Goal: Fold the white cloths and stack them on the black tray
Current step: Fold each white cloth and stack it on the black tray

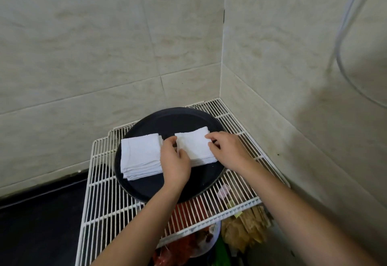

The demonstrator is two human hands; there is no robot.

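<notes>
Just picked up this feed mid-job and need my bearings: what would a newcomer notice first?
The round black tray sits on the white wire rack in the tiled corner, with a stack of folded white cloths on its left side. Right beside it, the left hand and right hand pinch opposite edges of a second cloth pile lying on the tray.

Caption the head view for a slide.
On the black tray, the left hand and right hand pinch a folded cloth beside a stack of cloths.
</notes>
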